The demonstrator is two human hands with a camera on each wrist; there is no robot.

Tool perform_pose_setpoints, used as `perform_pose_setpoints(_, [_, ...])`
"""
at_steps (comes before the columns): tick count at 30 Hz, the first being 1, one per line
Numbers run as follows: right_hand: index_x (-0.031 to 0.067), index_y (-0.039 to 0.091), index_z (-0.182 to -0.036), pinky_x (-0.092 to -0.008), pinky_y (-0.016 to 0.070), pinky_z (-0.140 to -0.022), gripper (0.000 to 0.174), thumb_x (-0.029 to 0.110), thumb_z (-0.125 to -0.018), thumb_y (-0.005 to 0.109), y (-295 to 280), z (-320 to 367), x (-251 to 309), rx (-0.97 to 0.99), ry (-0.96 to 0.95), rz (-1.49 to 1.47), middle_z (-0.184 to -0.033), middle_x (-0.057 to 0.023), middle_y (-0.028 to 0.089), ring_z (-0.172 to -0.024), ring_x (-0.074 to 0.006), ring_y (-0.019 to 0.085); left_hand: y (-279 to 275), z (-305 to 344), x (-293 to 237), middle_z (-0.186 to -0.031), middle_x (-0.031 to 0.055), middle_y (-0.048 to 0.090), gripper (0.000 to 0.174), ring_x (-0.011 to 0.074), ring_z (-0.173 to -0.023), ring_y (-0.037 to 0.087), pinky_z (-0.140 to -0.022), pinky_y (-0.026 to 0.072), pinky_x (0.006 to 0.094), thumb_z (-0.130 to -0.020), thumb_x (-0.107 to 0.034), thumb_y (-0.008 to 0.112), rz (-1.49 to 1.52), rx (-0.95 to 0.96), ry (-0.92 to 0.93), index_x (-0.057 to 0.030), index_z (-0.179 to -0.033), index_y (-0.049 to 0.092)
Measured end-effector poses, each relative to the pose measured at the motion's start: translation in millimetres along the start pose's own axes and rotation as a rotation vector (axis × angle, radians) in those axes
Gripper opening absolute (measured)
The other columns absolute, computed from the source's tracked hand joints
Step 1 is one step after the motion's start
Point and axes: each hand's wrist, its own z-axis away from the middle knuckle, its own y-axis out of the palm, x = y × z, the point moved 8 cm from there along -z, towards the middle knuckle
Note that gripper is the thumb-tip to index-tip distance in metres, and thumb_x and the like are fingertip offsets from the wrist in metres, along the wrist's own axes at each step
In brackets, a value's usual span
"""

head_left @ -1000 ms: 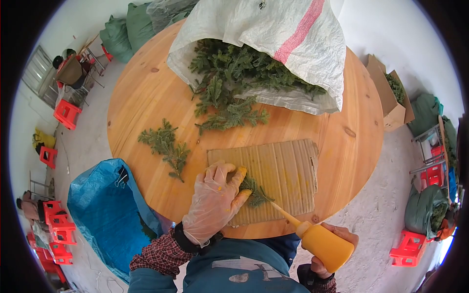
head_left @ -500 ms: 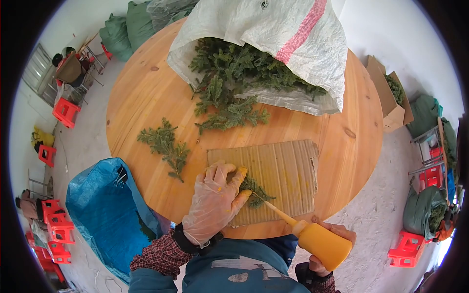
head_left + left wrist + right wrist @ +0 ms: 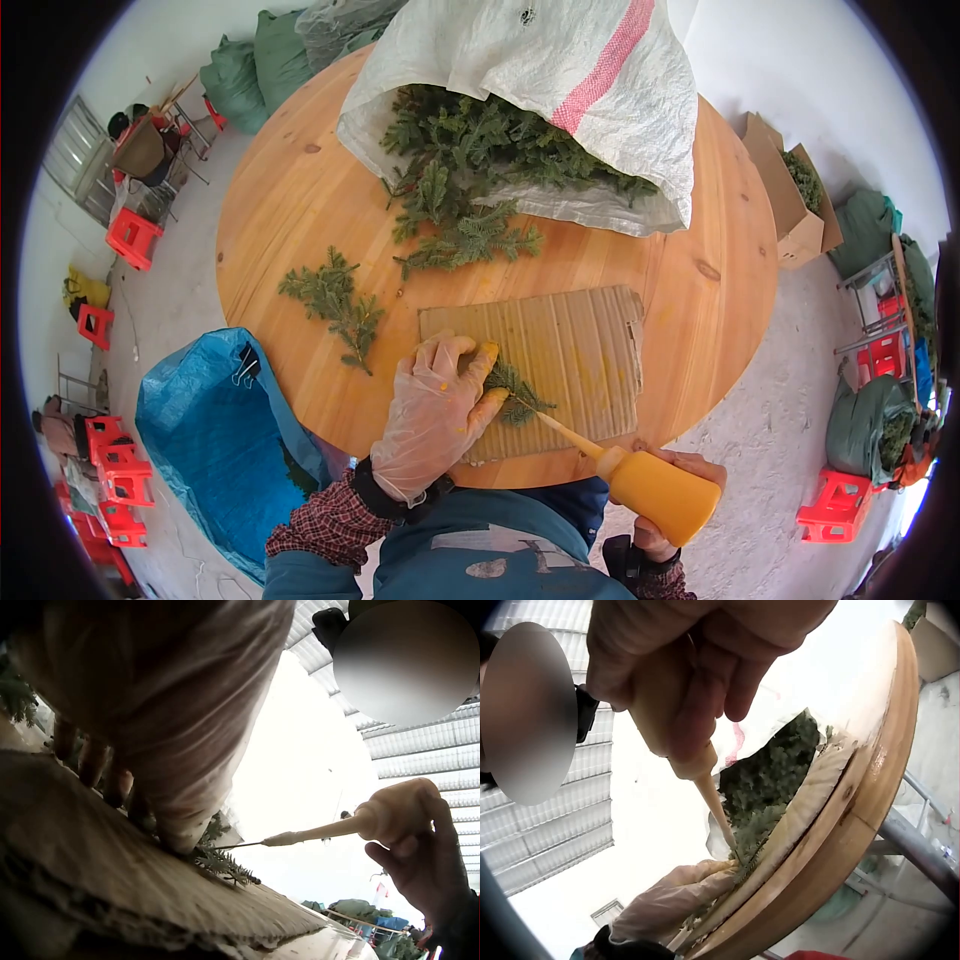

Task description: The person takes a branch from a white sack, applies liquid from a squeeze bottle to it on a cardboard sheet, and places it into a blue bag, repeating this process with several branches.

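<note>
My gloved left hand (image 3: 432, 412) rests on a piece of corrugated cardboard (image 3: 585, 345), its thumb and fingers pinching a small green fir sprig (image 3: 516, 395). Yellow stains mark the glove's fingertips. My bare right hand (image 3: 688, 490) grips a yellow squeeze bottle (image 3: 660, 492) tilted so that its long nozzle points at the sprig from the right. In the left wrist view a thin metal tip (image 3: 240, 845) on the nozzle reaches the sprig beside the left thumb. The right wrist view shows fingers curled round the bottle (image 3: 660, 701).
A white woven sack (image 3: 640, 120) with fir branches (image 3: 490, 140) spilling out lies at the table's back. One loose branch (image 3: 335, 305) is left of the cardboard. A blue bag (image 3: 215, 440) hangs open at the left edge. Red stools (image 3: 835, 507) stand on the floor.
The bottle has moved a little to the left, its tip going from the sprig's right end in onto the sprig. My left hand keeps its pinch. The whole view has shifted slightly.
</note>
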Motion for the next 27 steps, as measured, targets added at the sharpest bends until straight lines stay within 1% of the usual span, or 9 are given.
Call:
perform_pose_setpoints(3, [0.0001, 0.043, -0.116, -0.0403, 0.0540, -0.089, 0.082, 0.051, -0.069, 0.087, 0.6, -2.0, -2.6, 0.022, 0.008, 0.009, -0.107, -0.0218, 0.066, -0.095, -0.0272, 0.066, 1.0, 0.1, 0.5, -0.119, 0.0106, 0.052, 0.046, 0.0296, -0.115, 0.049, -0.093, 0.0399, 0.0447, -0.083, -0.029, 0.071, 0.001, 0.000, -0.001, -0.0052, -0.121, 0.064])
perform_pose_setpoints(7, [0.0001, 0.044, -0.114, -0.0408, 0.0545, -0.089, 0.081, 0.054, -0.070, 0.085, -6.2, -1.6, -0.7, -0.014, 0.062, 0.068, -0.107, -0.0221, 0.066, -0.093, -0.0285, 0.067, 1.1, -0.5, 0.0, -0.119, 0.0104, 0.052, 0.045, 0.0296, -0.115, 0.049, -0.092, 0.0403, 0.0447, -0.083, -0.029, 0.071, -0.011, -0.013, 0.003, -0.0051, -0.121, 0.064])
perform_pose_setpoints(10, [-0.0003, 0.044, -0.113, -0.0418, 0.0553, -0.087, 0.082, 0.055, -0.069, 0.085, -9.3, -1.0, -3.3, -0.040, 0.137, 0.010, -0.107, -0.0221, 0.066, -0.093, -0.0293, 0.067, 2.0, -1.3, -0.1, -0.119, 0.0104, 0.052, 0.046, 0.0298, -0.114, 0.049, -0.092, 0.0407, 0.0446, -0.083, -0.029, 0.071, -0.015, -0.010, 0.004, -0.0050, -0.121, 0.064])
perform_pose_setpoints(15, [-0.0005, 0.043, -0.113, -0.0420, 0.0564, -0.084, 0.084, 0.057, -0.068, 0.085, -14.5, -0.6, -2.1, -0.073, 0.107, 0.040, -0.106, -0.0219, 0.066, -0.093, -0.0297, 0.068, 1.6, -1.5, -0.2, -0.119, 0.0105, 0.051, 0.047, 0.0300, -0.114, 0.049, -0.091, 0.0412, 0.0443, -0.083, -0.029, 0.071, -0.012, 0.009, -0.007, -0.0050, -0.122, 0.063])
perform_pose_setpoints(19, [-0.0008, 0.043, -0.113, -0.0426, 0.0573, -0.083, 0.082, 0.060, -0.072, 0.080, -24.3, 0.9, 1.2, -0.080, 0.088, 0.125, -0.105, -0.0217, 0.065, -0.090, -0.0286, 0.069, 1.8, -1.0, -0.1, -0.119, 0.0103, 0.051, 0.048, 0.0302, -0.114, 0.049, -0.091, 0.0412, 0.0441, -0.083, -0.028, 0.071, -0.013, 0.000, 0.008, -0.0050, -0.123, 0.062])
perform_pose_setpoints(22, [0.0002, 0.043, -0.127, -0.0354, 0.0621, -0.069, 0.085, 0.067, -0.080, 0.067, -19.7, 0.2, -6.1, -0.002, 0.254, 0.045, -0.116, -0.0154, 0.057, -0.087, -0.0259, 0.070, 0.7, -0.8, -2.8, -0.120, 0.0110, 0.051, 0.049, 0.0302, -0.114, 0.048, -0.091, 0.0411, 0.0446, -0.083, -0.028, 0.070, -0.014, 0.010, 0.013, -0.0050, -0.125, 0.060])
perform_pose_setpoints(23, [0.0002, 0.043, -0.127, -0.0354, 0.0621, -0.069, 0.085, 0.067, -0.080, 0.067, -22.6, 0.9, -9.9, -0.008, 0.249, 0.043, -0.116, -0.0154, 0.057, -0.087, -0.0259, 0.070, 0.0, -0.6, -2.6, -0.121, 0.0113, 0.052, 0.049, 0.0302, -0.115, 0.048, -0.091, 0.0410, 0.0448, -0.083, -0.027, 0.070, -0.017, 0.015, 0.009, -0.0050, -0.126, 0.059])
perform_pose_setpoints(26, [0.0018, 0.043, -0.132, -0.0362, 0.0610, -0.075, 0.071, 0.057, -0.090, 0.061, -37.2, 3.7, -39.0, -0.116, 0.242, -0.272, -0.121, -0.0151, 0.059, -0.089, -0.0237, 0.069, -7.6, 1.7, 2.0, -0.123, 0.0127, 0.053, 0.051, 0.0310, -0.112, 0.050, -0.090, 0.0402, 0.0441, -0.083, -0.025, 0.070, 0.036, -0.002, 0.002, -0.0044, -0.128, 0.058])
perform_pose_setpoints(27, [0.0018, 0.043, -0.132, -0.0362, 0.0610, -0.075, 0.071, 0.057, -0.090, 0.061, -36.7, 0.7, -42.6, -0.113, 0.240, -0.284, -0.121, -0.0151, 0.059, -0.089, -0.0237, 0.069, -11.6, 2.4, 5.5, -0.123, 0.0134, 0.053, 0.052, 0.0314, -0.111, 0.051, -0.089, 0.0398, 0.0438, -0.083, -0.024, 0.070, 0.061, -0.007, -0.008, -0.0042, -0.129, 0.057])
